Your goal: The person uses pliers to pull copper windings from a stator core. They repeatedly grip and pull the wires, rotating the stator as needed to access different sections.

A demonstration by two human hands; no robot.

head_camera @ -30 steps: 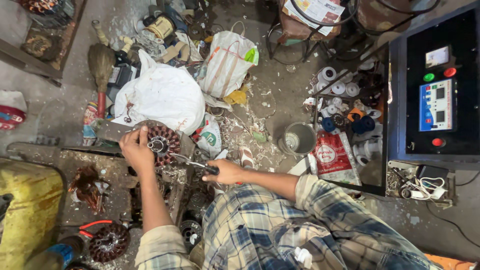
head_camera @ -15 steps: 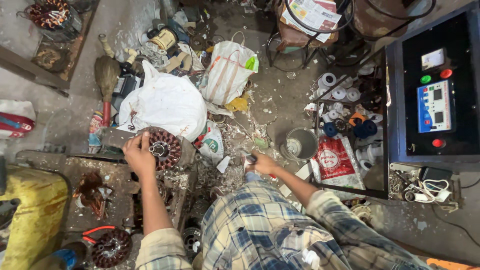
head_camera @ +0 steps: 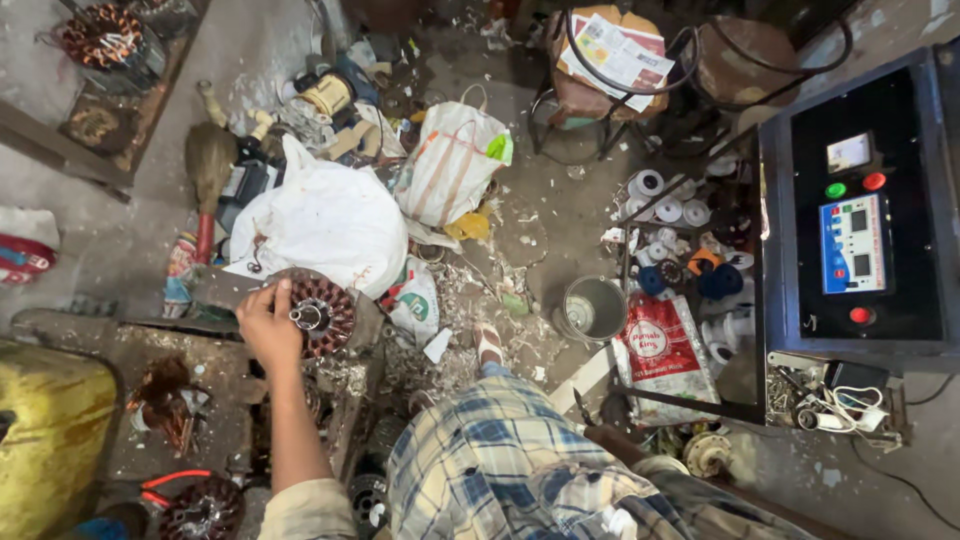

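Observation:
My left hand (head_camera: 266, 330) rests on the rim of a round motor stator (head_camera: 318, 314) with copper windings, which sits on a dirty wooden bench (head_camera: 200, 365). My right hand (head_camera: 606, 424) is low at the right, beside my checked-cloth knee (head_camera: 500, 450), and is partly hidden. It grips a thin dark tool (head_camera: 580, 402) whose tip points up. My foot (head_camera: 488, 344) stands on the littered floor between the two hands.
A white sack (head_camera: 330, 225) and a striped bag (head_camera: 450, 165) lie beyond the stator. A metal tin (head_camera: 592, 308) and a red-and-white packet (head_camera: 662, 355) stand near a rack of spools (head_camera: 680, 240). A control box (head_camera: 860, 230) is at the right, and another stator (head_camera: 205, 508) below left.
My right hand has drawn away from the stator with the tool, swinging right and down past my knee. My left hand stays on the stator.

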